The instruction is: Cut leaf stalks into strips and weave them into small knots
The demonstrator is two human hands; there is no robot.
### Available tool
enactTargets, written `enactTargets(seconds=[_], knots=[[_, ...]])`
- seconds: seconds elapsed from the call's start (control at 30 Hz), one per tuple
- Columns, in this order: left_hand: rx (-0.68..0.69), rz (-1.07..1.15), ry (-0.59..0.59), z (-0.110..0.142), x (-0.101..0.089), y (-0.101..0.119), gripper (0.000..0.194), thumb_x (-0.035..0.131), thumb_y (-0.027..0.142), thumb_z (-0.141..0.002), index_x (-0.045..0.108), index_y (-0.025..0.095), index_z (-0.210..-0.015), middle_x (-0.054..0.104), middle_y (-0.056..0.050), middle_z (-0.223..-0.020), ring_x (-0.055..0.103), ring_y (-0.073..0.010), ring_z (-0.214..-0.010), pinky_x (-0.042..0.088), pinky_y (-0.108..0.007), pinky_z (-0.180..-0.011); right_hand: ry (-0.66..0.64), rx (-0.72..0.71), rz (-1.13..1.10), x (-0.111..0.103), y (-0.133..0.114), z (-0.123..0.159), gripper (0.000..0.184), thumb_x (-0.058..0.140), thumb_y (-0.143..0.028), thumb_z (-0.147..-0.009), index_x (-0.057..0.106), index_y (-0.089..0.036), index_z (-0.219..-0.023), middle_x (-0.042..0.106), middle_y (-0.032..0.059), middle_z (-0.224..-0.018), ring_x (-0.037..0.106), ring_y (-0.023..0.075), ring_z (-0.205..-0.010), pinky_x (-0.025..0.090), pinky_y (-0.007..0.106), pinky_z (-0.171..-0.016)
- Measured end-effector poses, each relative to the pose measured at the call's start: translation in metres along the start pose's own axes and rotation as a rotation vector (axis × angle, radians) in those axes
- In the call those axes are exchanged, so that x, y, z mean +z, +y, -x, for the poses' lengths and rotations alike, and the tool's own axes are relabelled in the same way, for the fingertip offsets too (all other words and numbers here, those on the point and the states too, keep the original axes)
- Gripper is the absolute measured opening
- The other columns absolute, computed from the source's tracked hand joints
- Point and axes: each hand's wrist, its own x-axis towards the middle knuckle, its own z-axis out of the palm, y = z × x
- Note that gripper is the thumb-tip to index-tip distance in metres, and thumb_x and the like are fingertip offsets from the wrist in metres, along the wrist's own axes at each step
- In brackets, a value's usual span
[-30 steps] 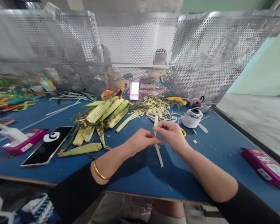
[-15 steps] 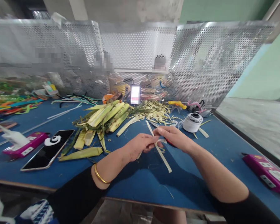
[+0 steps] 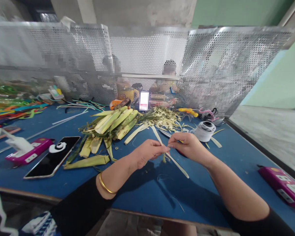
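Note:
My left hand (image 3: 148,152) and my right hand (image 3: 189,146) meet above the blue table (image 3: 147,193), each pinching the same pale leaf strip (image 3: 172,157). The strip runs diagonally from upper left to lower right between my fingertips, and a short piece hangs down below the pinch. A gold bangle sits on my left wrist. Behind my hands lies a pile of green-yellow leaf stalks (image 3: 115,123) and a heap of pale trimmed strips (image 3: 164,116).
A black phone (image 3: 52,157) and a pink device (image 3: 29,150) lie at the left, another pink device (image 3: 284,188) at the right edge. A spool of white thread (image 3: 205,131) stands beyond my right hand. A perforated metal screen (image 3: 147,62) backs the table; other people sit behind it.
The strip has tilted from nearly upright to a diagonal. My hands have shifted slightly right and my fingertips have closed together on the strip.

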Motion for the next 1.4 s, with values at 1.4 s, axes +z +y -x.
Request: enactTargets(seconds=[1.4], knots=[[-0.042, 0.501, 0.127, -0.006, -0.006, 0.005, 0.007, 0.06, 0.019, -0.078, 0.063, 0.013, -0.079, 0.059, 0.0, -0.064, 0.055, -0.0091, -0.056, 0.049, -0.024, -0.064, 0.442, -0.157, 0.594, 0.015, -0.013, 0.009, 0.018, 0.053, -0.03, -0.091, 0.067, -0.023, -0.101, 0.069, 0.008, -0.098, 0.059, 0.0247, -0.095, 0.035, 0.043, -0.092]])
